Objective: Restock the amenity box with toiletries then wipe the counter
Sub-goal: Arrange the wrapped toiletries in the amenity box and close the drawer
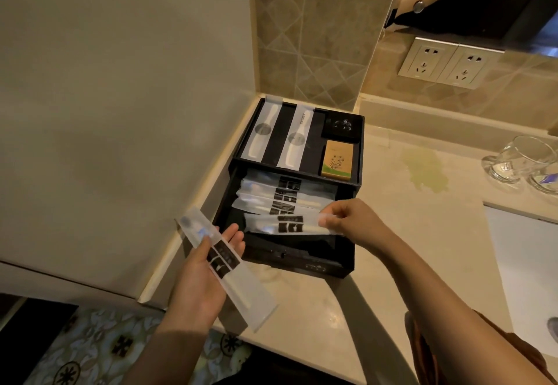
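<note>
While the black amenity box sits in the corner of the beige counter with its lower drawer pulled out toward the person, both hands are busy with wrapped toothbrush kits. The right hand pinches the end of one frosted sachet between thumb and fingertips, fingers drawn close together, the packet lying at the front of the drawer just below the ones already stacked there. The left hand cradles a second toothbrush packet across its palm, thumb laid on top and fingers loosely spread, held over the counter's edge just to the left of the drawer. Two bagged combs and a small tan soap box lie on the box's upper tray. These packets look very light, and their film wrappers seem slick and floppy at the ends, stiff only where the brush handle runs through; I would judge a grip on the middle, over the handle, to be steadier than on a sealed end, which may bend or slide. Over to the right a yellowish patch marks the counter near two upturned glasses, so the wiping appears not yet done.
</note>
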Motion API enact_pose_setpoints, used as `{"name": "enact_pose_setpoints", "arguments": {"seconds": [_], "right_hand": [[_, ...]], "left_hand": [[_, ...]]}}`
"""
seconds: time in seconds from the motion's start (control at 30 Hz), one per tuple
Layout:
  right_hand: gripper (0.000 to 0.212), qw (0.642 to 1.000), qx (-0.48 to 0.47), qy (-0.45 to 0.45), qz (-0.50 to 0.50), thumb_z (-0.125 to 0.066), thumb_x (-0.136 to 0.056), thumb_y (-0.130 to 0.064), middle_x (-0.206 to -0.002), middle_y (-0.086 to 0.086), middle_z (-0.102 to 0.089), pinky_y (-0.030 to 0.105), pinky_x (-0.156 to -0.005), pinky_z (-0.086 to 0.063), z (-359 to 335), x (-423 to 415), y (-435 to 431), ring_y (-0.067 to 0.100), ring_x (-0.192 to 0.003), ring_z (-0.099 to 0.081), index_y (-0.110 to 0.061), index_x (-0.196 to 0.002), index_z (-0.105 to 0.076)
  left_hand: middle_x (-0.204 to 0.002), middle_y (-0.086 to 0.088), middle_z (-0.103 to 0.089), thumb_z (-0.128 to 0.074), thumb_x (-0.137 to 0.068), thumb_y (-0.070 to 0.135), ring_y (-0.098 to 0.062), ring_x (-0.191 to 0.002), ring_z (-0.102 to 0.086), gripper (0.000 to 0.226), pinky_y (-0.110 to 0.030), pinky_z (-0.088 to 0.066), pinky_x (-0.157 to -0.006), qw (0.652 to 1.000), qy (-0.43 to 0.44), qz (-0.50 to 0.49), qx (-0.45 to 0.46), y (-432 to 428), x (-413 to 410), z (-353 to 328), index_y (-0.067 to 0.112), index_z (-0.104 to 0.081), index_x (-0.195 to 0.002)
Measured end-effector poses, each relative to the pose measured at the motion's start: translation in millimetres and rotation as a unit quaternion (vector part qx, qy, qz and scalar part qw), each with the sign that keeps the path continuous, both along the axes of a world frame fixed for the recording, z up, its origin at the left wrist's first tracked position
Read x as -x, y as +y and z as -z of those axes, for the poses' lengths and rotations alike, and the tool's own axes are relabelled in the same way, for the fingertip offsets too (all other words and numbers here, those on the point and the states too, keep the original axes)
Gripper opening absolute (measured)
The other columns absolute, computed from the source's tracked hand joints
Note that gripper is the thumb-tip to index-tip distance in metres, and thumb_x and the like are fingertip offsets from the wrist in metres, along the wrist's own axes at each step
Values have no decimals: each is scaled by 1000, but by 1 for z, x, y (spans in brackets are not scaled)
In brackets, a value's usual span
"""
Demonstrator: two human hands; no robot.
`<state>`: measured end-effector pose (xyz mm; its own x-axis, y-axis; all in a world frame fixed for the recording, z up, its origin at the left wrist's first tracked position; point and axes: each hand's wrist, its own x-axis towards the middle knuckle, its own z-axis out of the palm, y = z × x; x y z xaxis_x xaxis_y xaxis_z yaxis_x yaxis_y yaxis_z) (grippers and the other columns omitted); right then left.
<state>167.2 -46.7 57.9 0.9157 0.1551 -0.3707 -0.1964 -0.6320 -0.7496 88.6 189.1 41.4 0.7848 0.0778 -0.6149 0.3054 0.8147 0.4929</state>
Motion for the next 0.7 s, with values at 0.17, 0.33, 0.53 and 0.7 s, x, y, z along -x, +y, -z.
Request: {"name": "enact_pose_setpoints", "arguments": {"seconds": [0.17,0.33,0.53,0.7], "right_hand": [[17,989,141,-37,-23,-61,-88,-18,-84,9,-68,27,-68,-44,37,-8,30,20,-74,-60,-5,-83,-70],[21,941,302,-132,-72,-56,-89,-21,-96,16,-68,39,-81,-51,54,-13,41,32,-90,-61,-4,-90,-70],[16,914,373,-143,-70,-59,-88,-21,-100,13,-66,39,-85,-44,69,-13,42,32,-101,-56,-7,-93,-66],[18,910,365,-183,-70,-59,-87,-18,-108,13,-63,40,-87,-43,67,-10,43,31,-106,-52,-8,-103,-60]], "left_hand": [[-88,-8,-77,-43,-96,21,-17,-81,-73,22,-33,-49,-82,1000,-8,3,-9,-3,2,-1,15,-57,-113],[-89,-6,-77,-42,-97,22,-16,-82,-72,21,-32,-48,-80,1000,-6,13,-21,-1,3,0,16,-57,-111],[-91,-7,-76,-44,-96,21,-17,-85,-71,21,-33,-49,-78,1000,6,12,-24,1,5,2,16,-58,-111],[-94,-8,-74,-45,-95,21,-19,-86,-70,21,-33,-49,-79,999,12,10,-31,-1,3,1,16,-59,-111]]}}
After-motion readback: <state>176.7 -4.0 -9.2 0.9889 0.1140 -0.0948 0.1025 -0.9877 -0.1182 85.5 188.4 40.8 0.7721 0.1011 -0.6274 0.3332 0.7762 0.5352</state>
